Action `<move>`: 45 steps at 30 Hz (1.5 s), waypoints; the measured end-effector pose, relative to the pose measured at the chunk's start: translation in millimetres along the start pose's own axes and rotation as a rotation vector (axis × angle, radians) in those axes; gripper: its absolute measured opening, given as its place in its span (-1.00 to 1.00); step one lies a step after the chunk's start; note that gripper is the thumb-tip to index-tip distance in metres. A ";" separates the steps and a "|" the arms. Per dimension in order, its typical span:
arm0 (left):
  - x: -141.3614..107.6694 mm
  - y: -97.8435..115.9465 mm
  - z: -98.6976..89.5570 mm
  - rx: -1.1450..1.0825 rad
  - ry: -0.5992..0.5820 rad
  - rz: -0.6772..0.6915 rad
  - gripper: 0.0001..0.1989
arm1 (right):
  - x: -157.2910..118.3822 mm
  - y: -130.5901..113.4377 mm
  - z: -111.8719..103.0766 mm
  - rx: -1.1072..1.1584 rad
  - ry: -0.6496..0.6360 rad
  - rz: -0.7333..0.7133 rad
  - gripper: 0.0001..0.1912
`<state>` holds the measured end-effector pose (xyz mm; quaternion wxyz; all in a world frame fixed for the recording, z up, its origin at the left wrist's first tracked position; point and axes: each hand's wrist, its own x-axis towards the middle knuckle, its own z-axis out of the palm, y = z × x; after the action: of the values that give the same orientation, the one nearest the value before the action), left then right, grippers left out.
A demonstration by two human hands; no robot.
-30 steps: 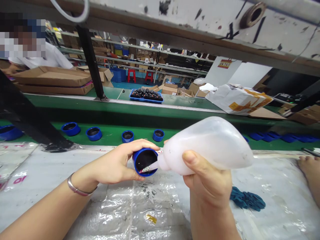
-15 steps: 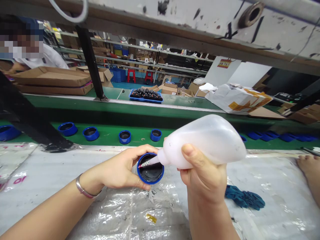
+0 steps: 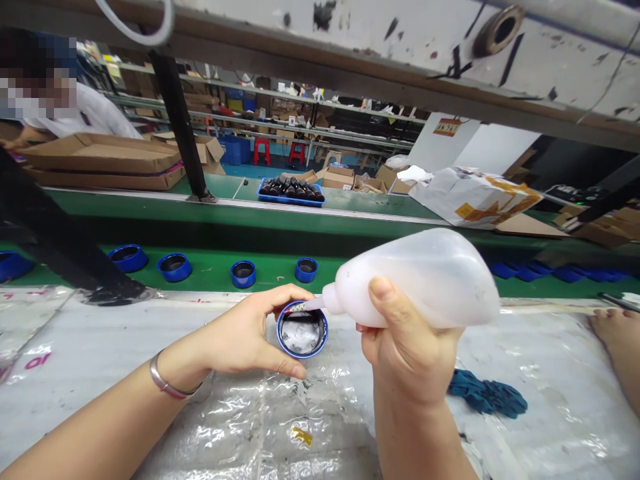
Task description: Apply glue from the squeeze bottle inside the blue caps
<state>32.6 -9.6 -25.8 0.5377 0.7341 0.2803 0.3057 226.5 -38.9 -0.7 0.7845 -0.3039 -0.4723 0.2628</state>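
My left hand (image 3: 243, 330) grips a blue round cap (image 3: 302, 357) by its side, with the opening tilted up toward me. The cap's inside is glossy and reflects light. My right hand (image 3: 410, 347) holds a translucent white squeeze bottle (image 3: 420, 280) upside down and slanted. Its thin nozzle (image 3: 300, 307) reaches the cap's upper inner rim, where a pale streak lies along the edge. My right hand's thumb rests on top of the bottle, and the fingers are hidden behind it.
Several blue caps (image 3: 243, 273) stand on a green conveyor belt (image 3: 210, 272) beyond my hands. Teal gloves (image 3: 485, 395) lie on the plastic-covered bench (image 3: 165, 320). A co-worker (image 3: 85, 113) stands at back left, and a bare limb (image 3: 617, 350) enters at right.
The cap has turned and tilted in my left hand, its inside now catching the light. The nozzle has shifted from the cap's lower left to its upper rim.
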 end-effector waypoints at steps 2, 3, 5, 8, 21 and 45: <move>0.5 0.7 -0.2 0.005 0.003 -0.013 -0.31 | -0.5 1.1 -0.9 -0.036 0.026 -0.014 -0.83; 0.7 0.9 -0.2 0.007 0.006 -0.021 -0.32 | -0.6 1.6 -1.4 -0.051 0.034 -0.017 -0.83; 0.9 1.1 0.0 0.009 0.013 -0.037 -0.33 | -0.8 2.3 -2.1 -0.073 0.047 -0.022 -0.81; 0.4 1.4 0.6 -0.002 0.020 -0.060 -0.33 | -0.7 2.6 -2.6 -0.099 0.064 -0.031 -0.79; 1.9 2.5 -0.2 -0.018 0.046 -0.118 -0.32 | 11.9 -7.3 0.1 -0.032 0.147 -0.088 -0.69; -7.4 -82.6 -146.9 0.800 0.944 -0.692 -0.14 | 16.3 -8.8 2.9 0.035 0.186 0.051 -0.69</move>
<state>-89.3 97.6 -71.7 0.1143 0.5332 0.7913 0.2765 231.7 -32.8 16.3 0.8231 -0.3253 -0.3850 0.2617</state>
